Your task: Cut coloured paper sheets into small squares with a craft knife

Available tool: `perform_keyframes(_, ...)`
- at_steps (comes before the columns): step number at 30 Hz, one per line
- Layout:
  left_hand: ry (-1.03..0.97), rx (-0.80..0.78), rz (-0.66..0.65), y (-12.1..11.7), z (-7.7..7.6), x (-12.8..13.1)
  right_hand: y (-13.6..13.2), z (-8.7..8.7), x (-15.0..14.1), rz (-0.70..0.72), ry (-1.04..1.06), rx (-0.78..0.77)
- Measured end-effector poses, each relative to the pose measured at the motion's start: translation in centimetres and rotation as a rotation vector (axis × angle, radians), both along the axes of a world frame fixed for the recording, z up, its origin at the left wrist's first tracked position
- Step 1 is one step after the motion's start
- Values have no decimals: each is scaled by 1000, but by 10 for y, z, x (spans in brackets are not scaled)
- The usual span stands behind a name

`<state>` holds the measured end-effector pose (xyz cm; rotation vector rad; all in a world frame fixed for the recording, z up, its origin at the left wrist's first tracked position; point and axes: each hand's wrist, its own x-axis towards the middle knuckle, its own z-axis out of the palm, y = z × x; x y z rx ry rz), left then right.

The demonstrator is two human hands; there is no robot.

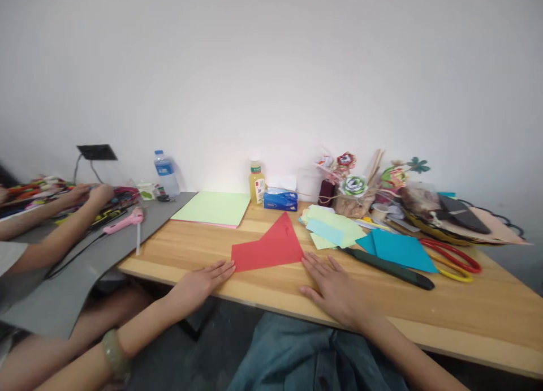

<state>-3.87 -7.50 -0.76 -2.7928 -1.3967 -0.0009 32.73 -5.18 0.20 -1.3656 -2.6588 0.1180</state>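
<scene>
A folded sheet of red paper [267, 249] lies on the wooden table in front of me, its upper right part rising to a point. My left hand [203, 279] rests flat at the table's front edge, fingertips at the paper's lower left corner. On the other side, my right hand [333, 286] lies palm down with fingers stretched and fingertips at the paper's lower right corner. Neither hand grips anything. A dark green long-handled tool [392, 269] lies just right of my right hand, beside sheets of blue paper [399, 249].
Pale green paper [214, 207], a juice bottle [257, 183] and a blue tissue pack [280, 199] stand behind. Rightward are scissors [456, 258], small paper sheets [333, 227] and paper flowers [353, 185]. A co-worker's hands [99, 194] are at left, near a pink glue gun [124, 221].
</scene>
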Motion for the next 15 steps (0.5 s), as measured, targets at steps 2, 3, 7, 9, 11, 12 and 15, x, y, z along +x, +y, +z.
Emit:
perform_keyframes(2, -22, -6, -17, 7, 7, 3, -2, 2, 0, -10, 3, -6)
perform_keyframes(3, -28, 0, -29, 13, 13, 10, -3, 3, 0, -11, 6, -10)
perform_keyframes(7, -139, 123, -81, 41, 38, 70, -3, 3, 1, -6, 26, -22)
perform_keyframes(9, -235, 136, -136, 59, 41, 111, -3, 1, 3, -8, 41, -19)
perform_keyframes(11, -271, 90, -114, 75, 34, 144, -2, 0, 4, -16, 55, -12)
perform_keyframes(12, -251, 51, -102, 82, 28, 156, -2, -1, 4, -22, 60, -8)
perform_keyframes(15, -191, -11, -48, 96, 7, 166, -1, -6, 3, -33, 75, 11)
